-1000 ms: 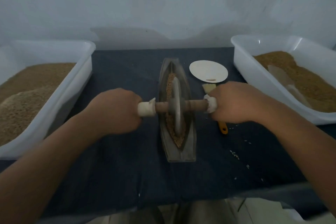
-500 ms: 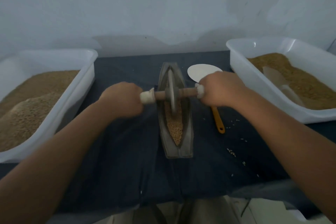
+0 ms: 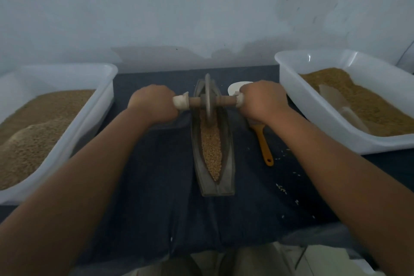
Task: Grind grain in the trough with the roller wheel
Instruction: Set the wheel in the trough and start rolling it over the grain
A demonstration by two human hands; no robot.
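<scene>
Grey boat-shaped metal trough (image 3: 229,163) on dark table (image 3: 156,175), long axis pointing away. Grey disc roller wheel (image 3: 208,96) at far end, axle crosswise; left hand (image 3: 154,104), right hand (image 3: 262,102) grip clamped on axle ends. Near half: open run.

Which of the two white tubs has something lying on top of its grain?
The tub on the person's right: a pale scoop lies half sunk in its grain. The left tub shows only grain.

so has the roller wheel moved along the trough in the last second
Yes. The roller wheel has rolled away from the person, from the middle of the trough to its far end, uncovering the grain in the near half.
</scene>
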